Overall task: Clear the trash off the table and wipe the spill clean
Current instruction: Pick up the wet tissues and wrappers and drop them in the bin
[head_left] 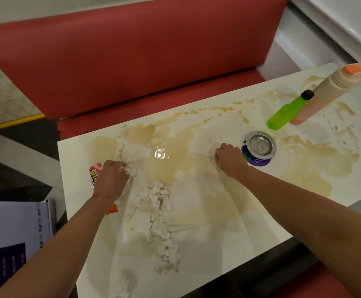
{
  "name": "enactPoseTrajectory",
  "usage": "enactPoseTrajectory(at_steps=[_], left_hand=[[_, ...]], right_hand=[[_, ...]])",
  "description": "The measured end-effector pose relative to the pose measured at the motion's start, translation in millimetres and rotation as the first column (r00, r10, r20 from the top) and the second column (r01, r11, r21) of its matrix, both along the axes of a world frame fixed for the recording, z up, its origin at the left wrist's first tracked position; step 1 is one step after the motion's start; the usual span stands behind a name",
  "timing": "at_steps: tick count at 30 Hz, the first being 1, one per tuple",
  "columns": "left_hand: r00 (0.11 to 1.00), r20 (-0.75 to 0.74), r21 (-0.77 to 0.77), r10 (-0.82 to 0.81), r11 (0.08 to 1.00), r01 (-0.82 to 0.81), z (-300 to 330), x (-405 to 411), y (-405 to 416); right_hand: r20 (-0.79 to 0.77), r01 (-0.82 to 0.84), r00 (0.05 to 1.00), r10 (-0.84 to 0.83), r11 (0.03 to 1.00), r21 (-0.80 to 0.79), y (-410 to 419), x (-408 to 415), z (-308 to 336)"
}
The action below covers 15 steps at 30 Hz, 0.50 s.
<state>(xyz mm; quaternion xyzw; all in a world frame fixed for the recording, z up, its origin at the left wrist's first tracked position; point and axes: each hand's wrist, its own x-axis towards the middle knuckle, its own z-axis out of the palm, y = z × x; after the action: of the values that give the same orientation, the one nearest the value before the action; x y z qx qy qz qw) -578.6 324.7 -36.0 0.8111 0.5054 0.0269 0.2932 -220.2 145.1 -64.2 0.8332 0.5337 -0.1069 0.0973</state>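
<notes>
A white cloth (pixel 153 198), stained tan, lies spread and bunched over the middle of the white table (pixel 304 211). My left hand (pixel 112 175) grips a bunched part of the cloth at the left. My right hand (pixel 229 158) pinches another edge of it further right. A wide tan spill (pixel 317 160) covers much of the tabletop, running to the far right corner. A red and yellow snack wrapper (pixel 94 172) lies at the table's left edge, partly under my left hand and forearm.
A steel ashtray (pixel 260 145) on a purple round card (pixel 256 161) sits just right of my right hand. A green bottle (pixel 287 111) and a peach bottle with an orange cap (pixel 328 93) lie at the back right. A red bench (pixel 132 61) runs behind.
</notes>
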Motion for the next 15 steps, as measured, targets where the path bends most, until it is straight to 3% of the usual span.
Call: enactPoseTrajectory(at_steps=[4, 7, 15], left_hand=[[0.997, -0.028, -0.047, 0.066, 0.997, -0.068, 2, 0, 1], [0.992, -0.105, -0.001, 0.076, 0.997, -0.076, -1, -4, 5], [0.947, -0.283, 0.115, -0.149, 0.975, 0.188, -5, -2, 11]], right_hand=[[-0.087, 0.010, 0.996, -0.007, 0.999, 0.030, -3, -21, 7], [-0.264, 0.050, 0.964, -0.014, 0.990, 0.132, -6, -50, 18], [-0.513, 0.187, 0.858, -0.037, 0.951, 0.246, -28, -112, 35]])
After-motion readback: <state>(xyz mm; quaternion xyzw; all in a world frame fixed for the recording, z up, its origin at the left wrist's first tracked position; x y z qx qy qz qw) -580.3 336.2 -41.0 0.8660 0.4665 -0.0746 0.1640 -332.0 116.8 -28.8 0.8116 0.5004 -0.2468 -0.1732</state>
